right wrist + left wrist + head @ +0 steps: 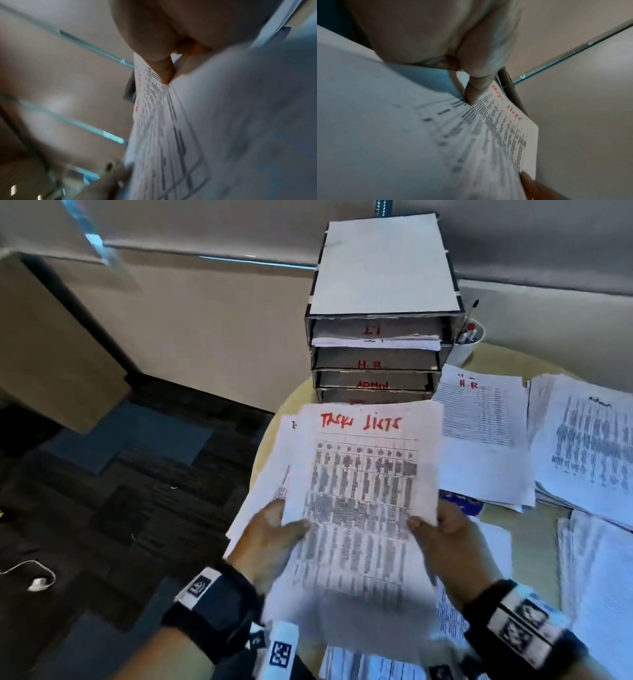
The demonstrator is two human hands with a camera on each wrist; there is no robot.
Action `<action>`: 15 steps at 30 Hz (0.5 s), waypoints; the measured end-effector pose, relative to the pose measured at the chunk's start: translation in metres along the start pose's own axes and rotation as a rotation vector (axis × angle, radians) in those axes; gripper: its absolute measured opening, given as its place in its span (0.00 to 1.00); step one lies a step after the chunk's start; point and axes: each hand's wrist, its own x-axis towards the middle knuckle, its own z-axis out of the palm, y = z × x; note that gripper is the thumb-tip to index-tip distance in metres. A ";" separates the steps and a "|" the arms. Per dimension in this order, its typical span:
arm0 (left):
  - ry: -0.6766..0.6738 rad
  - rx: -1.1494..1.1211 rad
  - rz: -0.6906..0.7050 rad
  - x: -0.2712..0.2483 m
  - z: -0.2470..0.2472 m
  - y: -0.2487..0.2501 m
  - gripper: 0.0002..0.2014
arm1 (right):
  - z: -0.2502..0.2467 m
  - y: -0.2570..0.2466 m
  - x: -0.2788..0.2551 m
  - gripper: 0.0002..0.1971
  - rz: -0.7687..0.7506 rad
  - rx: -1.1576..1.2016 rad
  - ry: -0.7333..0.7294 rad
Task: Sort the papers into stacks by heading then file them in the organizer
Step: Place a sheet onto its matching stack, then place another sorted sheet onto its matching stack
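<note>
I hold a stack of printed sheets headed "Task Lists" in red (363,491) above the table's left side, just in front of the organizer (380,344). My left hand (274,535) grips its left edge, thumb on top. My right hand (442,529) grips the right edge the same way. The left wrist view shows the left thumb (474,94) pressed on the sheets (505,128); the right wrist view shows the right thumb (164,73) on them (163,121). The grey organizer has slots labelled I.T, H.R and ADMIN; the lowest label is hidden by the stack.
An H.R-headed pile (479,433) lies right of the organizer, with further piles (589,453) at the far right and near edge. A white pen cup (469,340) stands behind. The round table's (534,529) left edge drops to dark carpet (120,491).
</note>
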 end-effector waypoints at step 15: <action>0.527 1.074 -0.007 0.094 -0.020 0.017 0.33 | -0.028 0.086 -0.082 0.20 0.031 -1.230 -0.448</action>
